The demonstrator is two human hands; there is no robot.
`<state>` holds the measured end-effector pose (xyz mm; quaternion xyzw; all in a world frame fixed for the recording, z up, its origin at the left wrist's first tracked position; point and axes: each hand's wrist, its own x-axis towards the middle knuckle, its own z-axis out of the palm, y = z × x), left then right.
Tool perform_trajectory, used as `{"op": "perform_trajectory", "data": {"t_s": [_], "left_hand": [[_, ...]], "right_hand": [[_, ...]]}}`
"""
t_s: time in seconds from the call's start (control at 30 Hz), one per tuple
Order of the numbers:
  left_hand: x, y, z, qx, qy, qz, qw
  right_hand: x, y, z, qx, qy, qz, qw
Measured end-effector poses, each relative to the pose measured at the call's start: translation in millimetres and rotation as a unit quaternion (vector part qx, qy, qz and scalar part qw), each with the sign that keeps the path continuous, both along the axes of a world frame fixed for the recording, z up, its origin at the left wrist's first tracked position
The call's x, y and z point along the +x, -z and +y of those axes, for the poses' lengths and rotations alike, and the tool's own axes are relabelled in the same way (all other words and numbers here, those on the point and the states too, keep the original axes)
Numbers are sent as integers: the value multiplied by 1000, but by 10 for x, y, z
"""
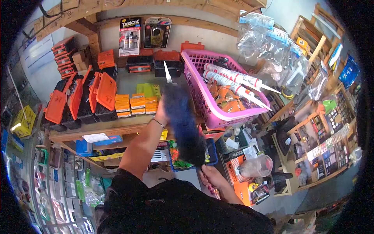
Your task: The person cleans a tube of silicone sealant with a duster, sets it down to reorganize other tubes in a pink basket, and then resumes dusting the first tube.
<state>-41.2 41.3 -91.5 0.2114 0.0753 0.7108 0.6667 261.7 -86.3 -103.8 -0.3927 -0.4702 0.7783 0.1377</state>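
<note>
A white nozzle [167, 73], like those on the sealant tubes in the basket, sticks up above a dark blue cloth [182, 117]. The cloth is smeared by motion and hides the tube's body. My left hand [161, 111] is closed around the tube's side, its fingers mostly behind the cloth. Lower down, my right hand [213, 177] is closed at the cloth's bottom corner. A small pink-patterned strip [213, 191] shows beneath that hand. Beside the cloth on the right stands a pink basket [224, 117] with several white sealant tubes [233, 78] lying on orange packets.
On the wooden shelf [78, 134] stand open black boxes with orange lids [106, 91] and small orange-yellow boxes [122, 103]. Carded adhesive [129, 37] and a carded padlock [157, 33] hang behind. A clear plastic jar [259, 165] sits lower right, near more shelving [315, 144].
</note>
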Motion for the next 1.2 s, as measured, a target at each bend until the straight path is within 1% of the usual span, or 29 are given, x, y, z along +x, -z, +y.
{"op": "perform_trajectory", "data": {"t_s": [0.03,0.1,0.13,0.17,0.2,0.23,0.3,0.37,0.43,0.47,0.5,0.57,0.6,0.63,0.67,0.7,0.73,0.77,0.8,0.83,0.87,0.9,0.97,1.0,1.03,1.07,1.1,1.17,1.2], "left_hand": [[-128,268,166,14,18,48,999],[-144,316,350,198,150,-44,968],[81,-105,55,48,37,-56,997],[294,-557,-274,-104,-79,-66,989],[29,-46,-15,-48,-6,-21,999],[21,-122,-104,23,13,38,999],[175,-352,-204,-61,-53,-53,995],[-243,700,484,104,-27,70,992],[-124,347,147,107,116,-39,987],[265,-460,-268,-58,-43,-39,997],[196,-397,-226,-40,-13,-30,999],[144,-314,-151,-36,-45,-40,998],[123,-331,-146,74,46,-30,996],[92,-338,-167,179,138,-19,974],[25,-364,-180,156,130,29,979],[68,-359,-176,147,132,34,980],[174,-334,-158,34,21,5,999],[314,-517,-231,-78,-92,-20,992],[323,-546,-245,-119,-61,-3,991],[165,-262,-105,-123,-60,2,991],[-115,269,138,-52,-37,-11,998],[-105,178,64,19,17,25,999],[-140,114,32,184,91,67,976],[-37,52,-109,90,80,-48,992],[108,-129,-256,0,66,-161,985],[208,-330,-194,-84,-79,-5,993],[276,-463,-246,0,-20,53,998],[215,-305,-199,52,60,-206,975],[-106,254,36,82,46,-74,993]], "right_hand": [[34,22,14,35,-51,-43,997],[28,77,43,61,-56,-46,996],[10,114,58,41,-13,-17,999],[-10,137,62,20,29,11,999],[-54,136,58,-19,71,44,996],[-44,113,60,-20,69,46,996],[3,55,87,24,-68,-1,997],[27,130,98,25,-79,-6,997],[36,200,122,55,-41,32,997],[-31,88,99,11,8,30,999],[-11,106,93,6,7,30,1000],[4,121,147,-20,-62,27,998],[18,97,149,-53,-96,53,993],[19,64,171,-56,-98,59,992],[32,33,176,-23,-89,52,994],[34,6,176,10,-78,47,996],[14,-25,182,-62,-12,-4,998],[8,-55,180,-70,-10,3,998],[19,-76,193,-74,-30,32,996],[37,-81,212,-75,-50,59,994],[66,-41,208,-17,-92,27,995],[79,-20,201,-20,-92,29,995],[88,11,195,75,-119,37,989],[115,52,208,76,-125,38,989],[143,109,241,44,-93,29,994],[158,149,302,16,-61,20,998],[170,158,358,22,-64,24,997],[217,179,377,-7,-138,54,989],[217,198,363,61,-171,3,983]]}}
